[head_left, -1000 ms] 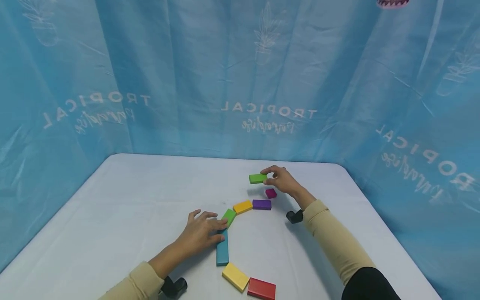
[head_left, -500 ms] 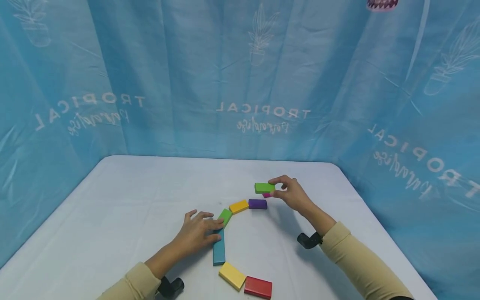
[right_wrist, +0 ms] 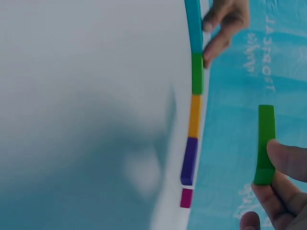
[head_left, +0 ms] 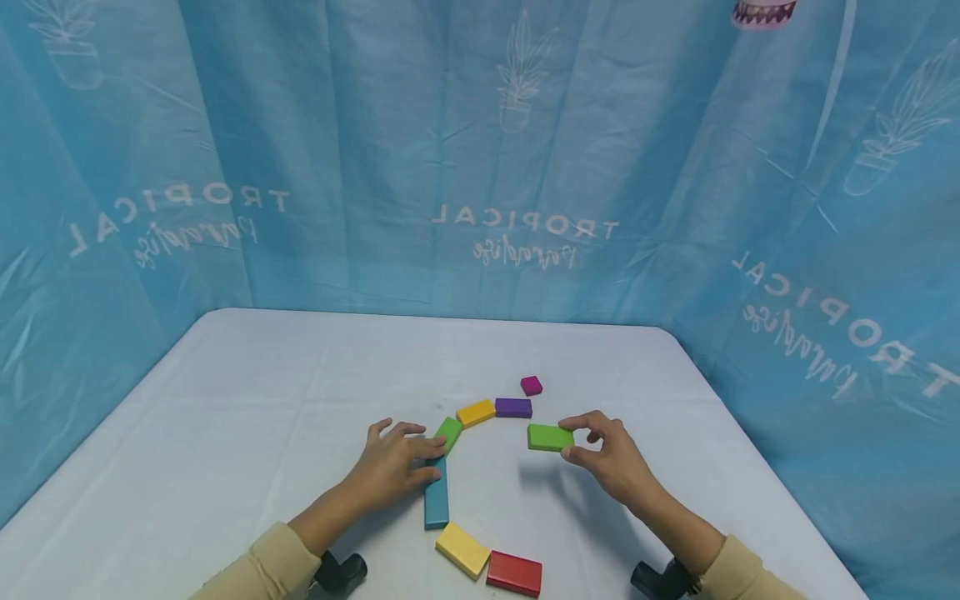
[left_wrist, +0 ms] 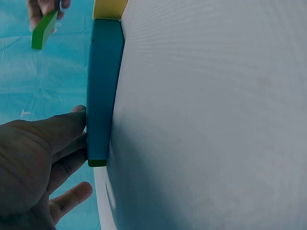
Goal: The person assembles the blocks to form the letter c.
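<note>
In the head view my right hand (head_left: 611, 458) pinches a green block (head_left: 550, 437) by its right end, held above the table; the right wrist view shows thumb and fingers on that block (right_wrist: 266, 139). My left hand (head_left: 390, 462) rests with fairly straight fingers on the joint between a teal block (head_left: 437, 500) and a second green block (head_left: 449, 433). From that green block the row continues to an orange block (head_left: 476, 413) and a purple block (head_left: 513, 407). At the teal block's near end come a yellow block (head_left: 462, 548) and a red block (head_left: 514, 573).
A small magenta block (head_left: 531, 385) lies behind the purple one, apart from it. The blocks lie on a white-covered table (head_left: 300, 367). A blue printed curtain (head_left: 360, 167) encloses its back and sides. Dark wrist cameras (head_left: 341, 573) sit under both forearms.
My right hand has carried the green block from beyond the magenta block towards me and a little to the right, uncovering the magenta block. My left hand has stayed on the row.
</note>
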